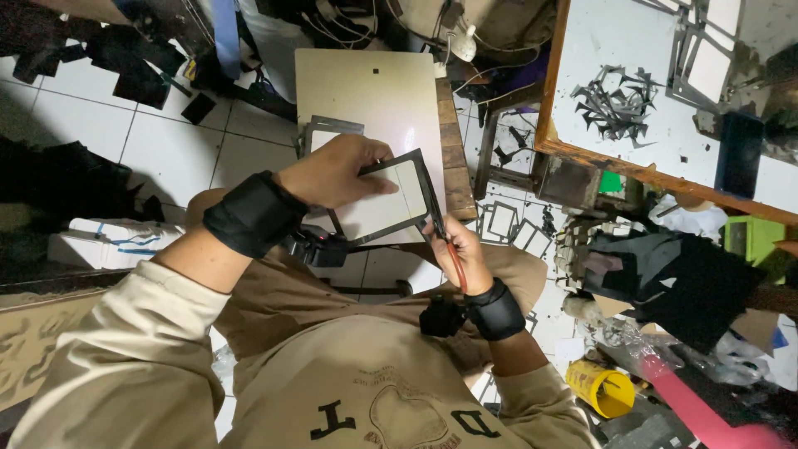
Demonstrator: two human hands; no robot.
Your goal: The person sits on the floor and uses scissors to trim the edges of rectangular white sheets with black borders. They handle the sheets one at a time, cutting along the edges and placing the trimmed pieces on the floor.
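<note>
Meanwhile, a black frame point(397, 199) was gripped by the left hand point(337, 170) while scissors point(445, 241) were clasped in the right hand's point(464, 254) fingers.

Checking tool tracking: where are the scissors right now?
Head view, just right of centre: the scissors are in the right hand, blades at the right edge of the black frame piece held by the left hand.

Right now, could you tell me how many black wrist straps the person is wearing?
2: one strap on the left wrist, beside the hand holding the frame; the other strap on the right wrist, behind the scissors.
</note>
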